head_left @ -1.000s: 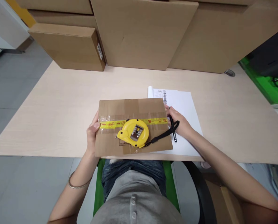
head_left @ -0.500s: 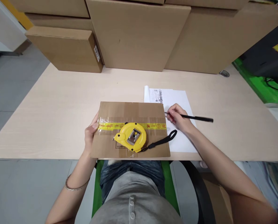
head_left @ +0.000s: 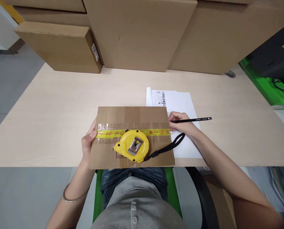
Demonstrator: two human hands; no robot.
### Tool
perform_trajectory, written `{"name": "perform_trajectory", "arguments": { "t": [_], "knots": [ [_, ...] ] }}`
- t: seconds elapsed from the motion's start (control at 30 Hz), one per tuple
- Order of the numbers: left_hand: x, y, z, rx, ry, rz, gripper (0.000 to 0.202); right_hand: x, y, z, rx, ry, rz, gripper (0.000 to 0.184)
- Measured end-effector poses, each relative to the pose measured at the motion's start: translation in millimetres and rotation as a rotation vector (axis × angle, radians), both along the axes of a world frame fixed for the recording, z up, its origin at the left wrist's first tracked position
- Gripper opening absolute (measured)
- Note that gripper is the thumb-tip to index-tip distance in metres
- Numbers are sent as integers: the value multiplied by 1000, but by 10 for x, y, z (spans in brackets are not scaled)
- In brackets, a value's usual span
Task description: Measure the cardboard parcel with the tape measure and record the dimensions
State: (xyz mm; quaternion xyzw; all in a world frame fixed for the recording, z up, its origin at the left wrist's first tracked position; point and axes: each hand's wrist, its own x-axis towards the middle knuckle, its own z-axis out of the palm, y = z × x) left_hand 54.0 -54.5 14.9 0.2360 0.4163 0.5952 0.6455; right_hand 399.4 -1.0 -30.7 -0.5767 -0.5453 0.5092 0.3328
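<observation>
A flat cardboard box (head_left: 132, 116) is at the table's front edge, tilted toward me, with a yellow printed tape strip across it. My left hand (head_left: 87, 143) grips its left edge, thumb on top and the other fingers mostly hidden behind. On the box lies a yellow tape measure (head_left: 129, 146) with a metal clip; its black wrist strap (head_left: 168, 147) reaches past the right edge. My right hand (head_left: 181, 123) is closed around a slim black pen (head_left: 196, 119), beside the box's right edge. The pen's tip and some fingertips are hidden behind the box.
White paper sheets (head_left: 174, 98) with a rolled left edge and some print lie partly under my right hand. Along the table's back stand large cardboard boxes (head_left: 142, 38) and a smaller carton (head_left: 58, 47). A dark case (head_left: 271, 54) is at the far right.
The box has tipped up more and come slightly nearer, carrying the tape measure. My right hand has turned and closed in against the box's right edge, so the pen tip is now hidden.
</observation>
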Motion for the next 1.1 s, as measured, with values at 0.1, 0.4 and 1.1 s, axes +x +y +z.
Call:
{"name": "perform_trajectory", "arguments": {
  "t": [0.1, 0.4, 1.1],
  "knots": [
    [-19, -8, -8, -44, -5, 2, 45, -6, -3, -3, -5, 1, 5, 29],
    [-31, -31, 6, -132, -19, -14, 67, 15, 6, -21, -19, 8, 36, 29],
    [6, -4, 34, -84, -8, -15, 56, -52, -17, 80, 0, -15, 2, 27]
  ]
}}
